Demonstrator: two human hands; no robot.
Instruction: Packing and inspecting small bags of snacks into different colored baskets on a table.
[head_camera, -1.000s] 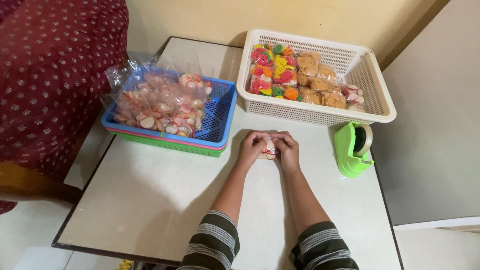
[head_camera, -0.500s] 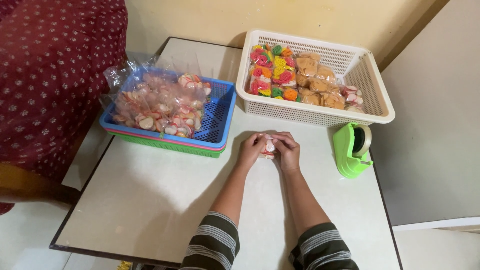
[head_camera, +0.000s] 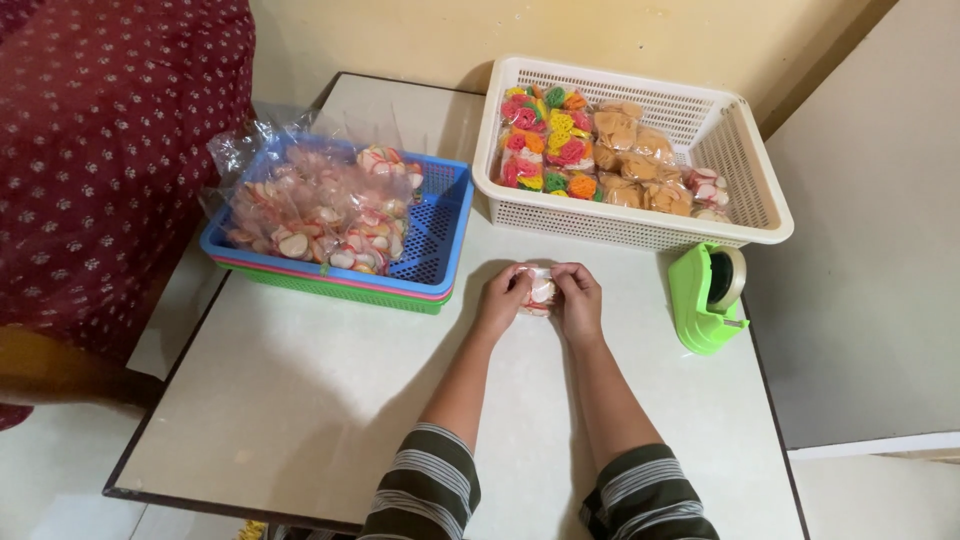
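Observation:
Both hands meet on a small clear packet of white-and-red crackers (head_camera: 541, 290) resting on the pale table (head_camera: 300, 400). My left hand (head_camera: 505, 296) pinches its left side and my right hand (head_camera: 578, 298) grips its right side and top. The fingers hide most of the packet. Striped sleeves cover both forearms near the bottom edge.
A blue basket (head_camera: 440, 235), stacked on pink and green ones, holds several clear cracker packets at the left. A white basket (head_camera: 745, 170) at the back holds coloured and tan snack packets. A green tape dispenser (head_camera: 708, 298) sits right of my hands. A person in dark red patterned cloth (head_camera: 90, 150) stands at the left.
My hands stay in the same spot; the fingers have shifted slightly on the packet, which now shows a little more between them.

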